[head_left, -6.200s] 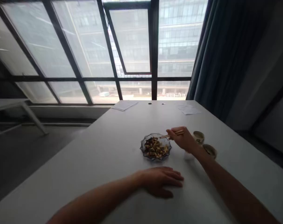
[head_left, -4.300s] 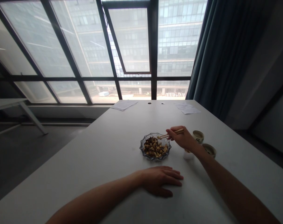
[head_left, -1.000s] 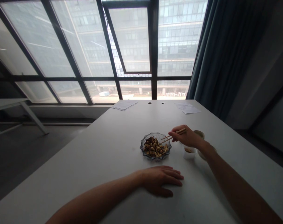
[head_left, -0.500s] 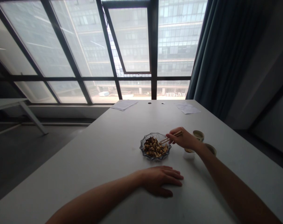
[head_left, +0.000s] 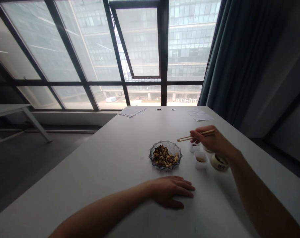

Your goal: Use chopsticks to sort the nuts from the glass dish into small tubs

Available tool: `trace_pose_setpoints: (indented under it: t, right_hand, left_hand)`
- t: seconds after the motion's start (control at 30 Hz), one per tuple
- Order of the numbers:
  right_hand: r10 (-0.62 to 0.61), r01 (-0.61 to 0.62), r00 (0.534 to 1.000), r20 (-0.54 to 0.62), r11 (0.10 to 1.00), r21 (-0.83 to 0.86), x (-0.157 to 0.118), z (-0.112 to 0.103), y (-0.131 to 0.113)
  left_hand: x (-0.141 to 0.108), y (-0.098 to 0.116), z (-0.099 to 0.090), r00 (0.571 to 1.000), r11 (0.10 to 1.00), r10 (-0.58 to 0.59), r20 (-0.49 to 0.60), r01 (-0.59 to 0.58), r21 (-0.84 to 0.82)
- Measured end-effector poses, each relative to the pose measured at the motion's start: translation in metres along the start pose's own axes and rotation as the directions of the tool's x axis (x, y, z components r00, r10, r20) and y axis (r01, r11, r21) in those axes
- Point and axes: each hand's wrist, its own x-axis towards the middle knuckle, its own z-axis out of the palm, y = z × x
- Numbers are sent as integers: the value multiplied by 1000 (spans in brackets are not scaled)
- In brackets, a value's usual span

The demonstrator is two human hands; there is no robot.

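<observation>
Wht table (head_left: pixel 115 148) runs twd windows (head_left: pixel 140 43), papers (head_left: pixel 132 111) at far end, blue curtain (head_left: pixel 229 59) on R. R hand (head_left: pixel 211 138) clamps chopsticks (head_left: pixel 183 138) nr tubs (head_left: pixel 200 163); L hand (head_left: pixel 171 191) flat on table, fingers slightly apart, just nearside of bowl (head_left: pixel 174 148) w/ nuts (head_left: pixel 164 157).

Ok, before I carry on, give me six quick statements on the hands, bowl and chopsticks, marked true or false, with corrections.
1. The right hand holds the chopsticks. True.
2. The glass bowl contains brown and tan nut-like pieces. True.
3. The chopstick tips are buried in those pieces. False: they show clear of them, near the bowl's far right rim.
4. The nearer plastic cup stands to the right of the glass bowl. True.
5. Both hands hold the chopsticks. False: the left hand lies on the white table.
6. The nearer plastic cup touches the left hand. False: it stands apart, farther from the camera.
</observation>
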Motion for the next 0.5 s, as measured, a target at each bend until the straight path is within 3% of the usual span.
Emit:
trace_pose_setpoints:
  t: [0.07,0.13,0.23,0.33,0.5]
  right_hand:
    - [62,-66,987,-146,998,-23,-8,-24,-4]
    - [134,-154,943,-303,987,-43,-15,-46,-4]
    - [175,-245,886,-430,963,-114,-21,-73,8]
    - [203,-318,860,-468,931,-182,-19,-86,28]
    - [290,-395,838,-463,907,-145,-5,-88,51]
  left_hand:
    - [0,-1,0,1000,1000,2,0,-2,-2]
    - [1,-1,0,1000,1000,-1,-1,1,-7]
    - [2,0,-1,1000,1000,-2,0,2,-13]
    - [3,0,-1,1000,1000,-9,11,9,-12]
    - [7,3,-2,999,1000,-26,23,27,-10]
